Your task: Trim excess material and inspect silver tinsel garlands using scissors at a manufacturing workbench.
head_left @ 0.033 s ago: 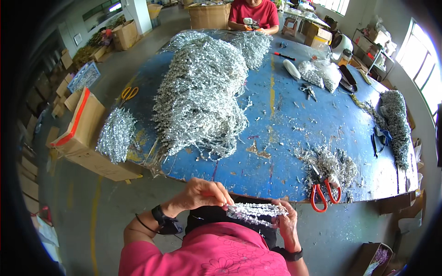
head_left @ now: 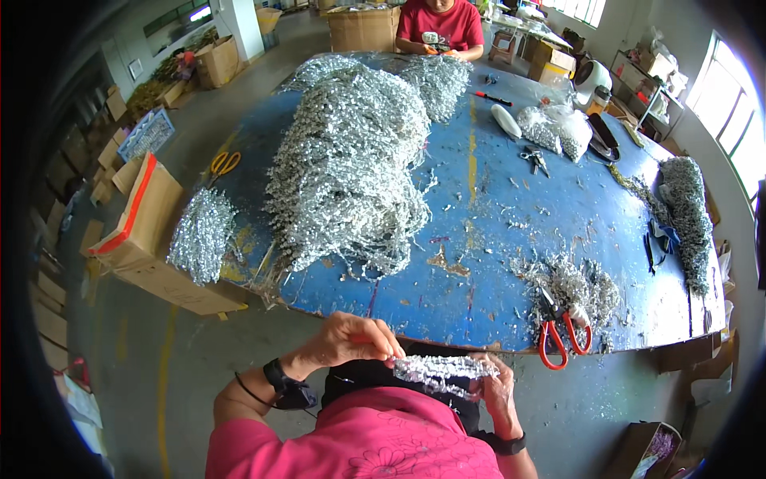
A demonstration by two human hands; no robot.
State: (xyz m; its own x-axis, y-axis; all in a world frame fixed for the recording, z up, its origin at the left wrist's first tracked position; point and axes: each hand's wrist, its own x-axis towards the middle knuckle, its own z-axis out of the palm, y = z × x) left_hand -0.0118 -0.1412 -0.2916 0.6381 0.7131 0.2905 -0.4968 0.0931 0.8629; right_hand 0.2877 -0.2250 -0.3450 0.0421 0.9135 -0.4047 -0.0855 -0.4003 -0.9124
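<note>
A short bundle of silver tinsel strands [head_left: 443,370] is stretched between my two hands, just off the near edge of the table. My left hand [head_left: 355,338] pinches its left end between thumb and fingertips. Around the right end, the fingers of my right hand [head_left: 498,388] are closed, partly covered by the strands. One or two strands sag below the rest. Beyond my hands a big heap of silver tinsel strands [head_left: 351,160] covers the table's left half. Red-handled scissors [head_left: 550,331] lie to the right, by a pile of silver scraps [head_left: 586,287].
The blue table [head_left: 495,231] is strewn with silver bits. A smaller tinsel bunch [head_left: 201,235] and yellow-handled scissors [head_left: 224,164] are at its left, beside a cardboard box [head_left: 152,207]. Plastic bags [head_left: 554,128] and a grey tinsel roll [head_left: 685,223] lie right. Another person [head_left: 440,28] is working opposite.
The lower strands of the bundle have spread and sag a little apart from the upper ones. My right hand has shifted slightly; my left hand keeps its pinch.
</note>
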